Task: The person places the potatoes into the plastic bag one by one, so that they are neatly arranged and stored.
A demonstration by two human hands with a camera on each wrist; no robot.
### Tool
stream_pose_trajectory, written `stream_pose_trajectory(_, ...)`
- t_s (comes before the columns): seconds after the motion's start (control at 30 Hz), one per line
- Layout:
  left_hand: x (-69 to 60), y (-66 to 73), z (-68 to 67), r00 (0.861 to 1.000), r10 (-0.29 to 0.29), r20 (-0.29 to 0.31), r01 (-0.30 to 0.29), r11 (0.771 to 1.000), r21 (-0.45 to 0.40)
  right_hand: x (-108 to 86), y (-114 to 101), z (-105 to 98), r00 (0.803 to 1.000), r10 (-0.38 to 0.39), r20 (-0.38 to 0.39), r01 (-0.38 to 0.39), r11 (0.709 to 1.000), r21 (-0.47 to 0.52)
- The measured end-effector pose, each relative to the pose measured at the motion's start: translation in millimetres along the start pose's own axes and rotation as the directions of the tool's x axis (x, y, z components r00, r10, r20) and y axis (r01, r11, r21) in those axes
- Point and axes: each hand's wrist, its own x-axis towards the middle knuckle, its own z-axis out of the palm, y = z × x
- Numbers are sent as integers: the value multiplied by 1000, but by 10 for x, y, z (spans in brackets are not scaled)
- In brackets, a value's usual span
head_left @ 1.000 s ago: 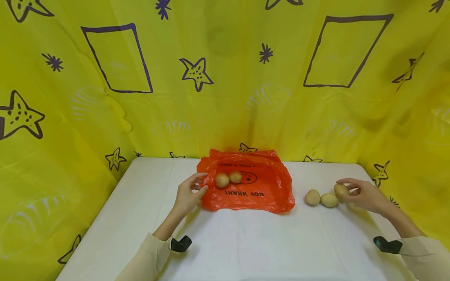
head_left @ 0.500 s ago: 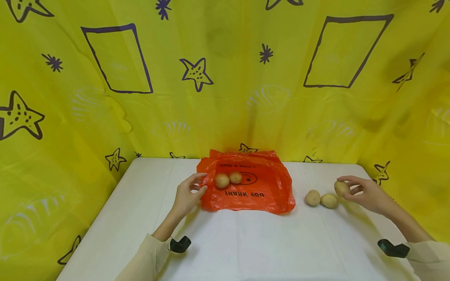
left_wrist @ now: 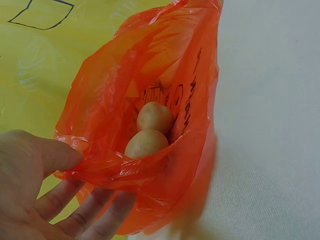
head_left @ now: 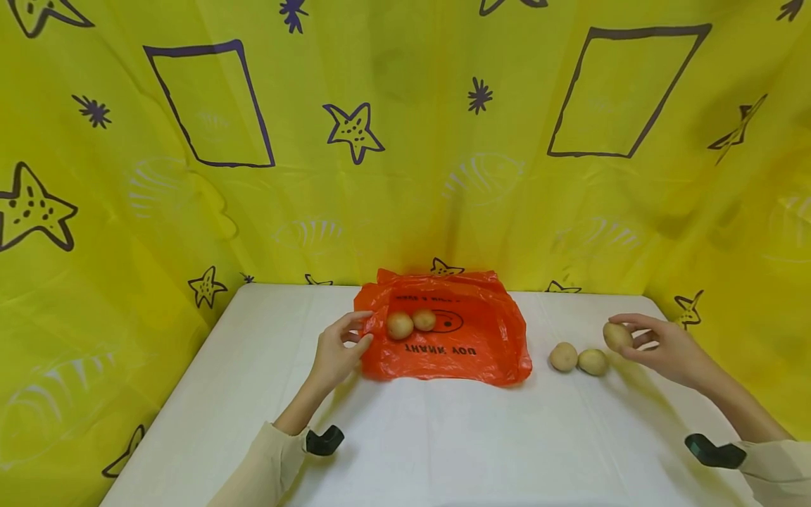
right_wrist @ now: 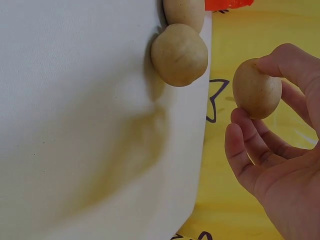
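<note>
A red plastic bag [head_left: 431,362] with dark print lies on the white table, its mouth spread. Two potatoes rest inside it: a nearer potato [left_wrist: 146,144] and another potato [left_wrist: 155,117] touching it. My left hand [head_left: 338,352] pinches the bag's left edge between thumb and fingers. Off to the right, my right hand [head_left: 668,348] holds a potato [right_wrist: 257,89] between thumb and fingertips, apart from the tabletop in the right wrist view. Just left of that hand, a potato [head_left: 593,362] and a second potato [head_left: 563,357] sit side by side on the table.
The white table [head_left: 481,443] extends in front of the bag and to both sides. A yellow curtain [head_left: 412,204] with starfish drawings hangs behind and around it. Dark wrist devices show at the left cuff [head_left: 325,441] and right cuff [head_left: 716,451].
My right hand has lifted its potato slightly away from the two beside it, and its forearm has shifted to the right. The left hand and the bag have stayed put.
</note>
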Motion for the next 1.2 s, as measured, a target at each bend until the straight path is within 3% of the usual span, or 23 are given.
stream_pose_trajectory(0.63,5,5,-5,1000,7,2,-7,1000,-11,-27,-58,-3,1000,-2,-6,2,1000,7)
stream_pose_trajectory(1.2,1,-1,-6,1000,7,6,-7,1000,-8,-16,-239,9,1000,-6,5,6,999,36)
